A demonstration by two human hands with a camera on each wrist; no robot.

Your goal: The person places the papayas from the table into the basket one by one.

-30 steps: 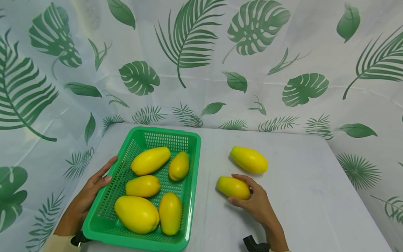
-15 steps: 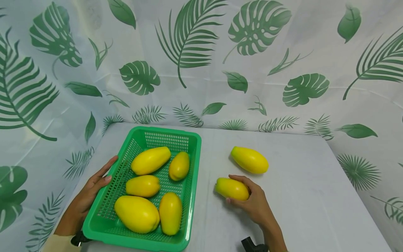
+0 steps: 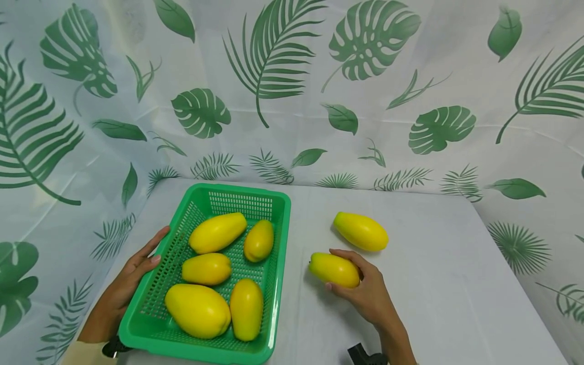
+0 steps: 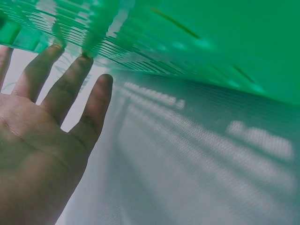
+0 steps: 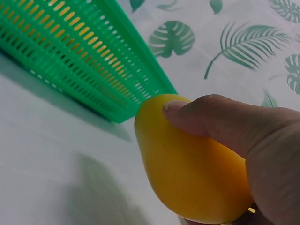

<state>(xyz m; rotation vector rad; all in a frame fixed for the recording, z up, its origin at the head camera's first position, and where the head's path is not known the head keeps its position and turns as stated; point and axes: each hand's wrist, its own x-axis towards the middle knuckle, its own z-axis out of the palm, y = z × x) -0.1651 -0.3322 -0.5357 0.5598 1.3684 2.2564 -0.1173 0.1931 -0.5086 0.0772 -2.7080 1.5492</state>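
In the head view my right hand [image 3: 365,286] grips a yellow papaya [image 3: 334,269] with a greenish tip, thumb on one side and fingers on the other. The right wrist view shows the thumb [image 5: 211,117] pressed on this papaya, its shadow lying apart on the cloth. My left hand [image 3: 130,281] rests against the outer left side of a green plastic basket [image 3: 284,243]; in the left wrist view its straight fingers [image 4: 70,86] touch the perforated wall. Several yellow papayas [image 3: 198,310] of different sizes lie in the basket. Another papaya [image 3: 361,231] lies on the cloth beyond my right hand.
A white cloth [image 3: 456,284] covers the table. White sheets with a green leaf print [image 3: 365,40] hang at the back and both sides. The basket's right rim stands between the held papaya and the fruit inside.
My right hand has moved slightly left and up with the papaya, and the shadow beneath has widened. The left hand, the basket and the other papayas have stayed in place.
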